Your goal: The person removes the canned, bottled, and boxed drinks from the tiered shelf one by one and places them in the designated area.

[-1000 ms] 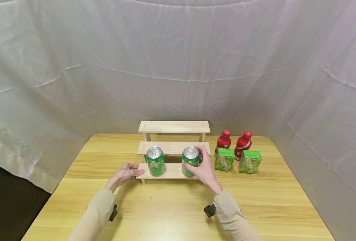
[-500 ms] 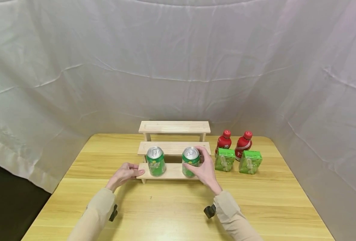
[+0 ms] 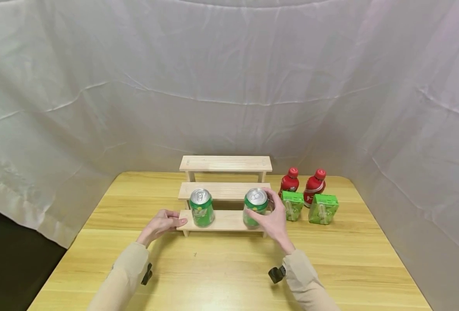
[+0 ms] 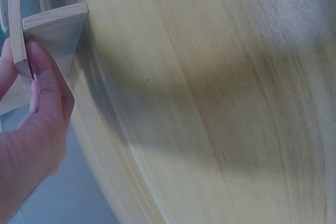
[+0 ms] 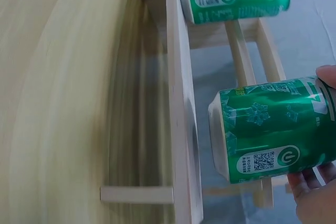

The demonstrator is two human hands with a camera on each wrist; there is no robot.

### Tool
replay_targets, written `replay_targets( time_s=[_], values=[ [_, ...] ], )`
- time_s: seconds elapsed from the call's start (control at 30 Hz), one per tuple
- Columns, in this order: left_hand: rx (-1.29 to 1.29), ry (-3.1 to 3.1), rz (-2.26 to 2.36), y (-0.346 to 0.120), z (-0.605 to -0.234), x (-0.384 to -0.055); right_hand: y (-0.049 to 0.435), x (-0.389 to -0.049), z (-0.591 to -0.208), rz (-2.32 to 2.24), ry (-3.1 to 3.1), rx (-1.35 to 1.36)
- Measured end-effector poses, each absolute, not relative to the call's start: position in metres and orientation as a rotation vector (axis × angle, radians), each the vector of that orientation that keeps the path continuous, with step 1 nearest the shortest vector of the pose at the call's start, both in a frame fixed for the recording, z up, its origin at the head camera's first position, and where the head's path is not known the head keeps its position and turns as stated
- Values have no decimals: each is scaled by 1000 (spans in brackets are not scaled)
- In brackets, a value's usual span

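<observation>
A green can (image 3: 255, 204) is hanging just above the right end of the bottom board (image 3: 228, 221), not yet seated, the right hand (image 3: 274, 219) gripping it with curled fingers. A second can (image 3: 202, 211) is already standing near the left end, where the left hand (image 3: 161, 223) is pinching the board. Two green cartons (image 3: 323, 210) and two red bottles (image 3: 315, 187) are waiting off the rack (image 3: 225, 163), toward the desk's (image 3: 221, 268) far right corner.

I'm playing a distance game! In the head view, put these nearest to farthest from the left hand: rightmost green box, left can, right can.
From the left hand:
1. Left can: on the bottom shelf.
2. Right can: held in the right hand.
3. Rightmost green box: far right, on the table.
</observation>
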State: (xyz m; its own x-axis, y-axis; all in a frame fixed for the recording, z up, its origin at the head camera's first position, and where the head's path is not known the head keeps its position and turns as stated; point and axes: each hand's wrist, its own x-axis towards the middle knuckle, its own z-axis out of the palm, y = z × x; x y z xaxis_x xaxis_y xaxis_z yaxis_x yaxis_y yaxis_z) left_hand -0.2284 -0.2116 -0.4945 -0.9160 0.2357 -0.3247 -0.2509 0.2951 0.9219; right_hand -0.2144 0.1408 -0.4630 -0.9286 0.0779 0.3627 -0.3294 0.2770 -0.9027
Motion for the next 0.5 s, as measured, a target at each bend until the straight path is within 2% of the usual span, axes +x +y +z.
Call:
replay_targets(
  time_s=[0.5],
  values=[
    [-30, 2176, 1647, -211, -495, -228, 191, -211, -466, 1687, -2082, 57]
  ],
)
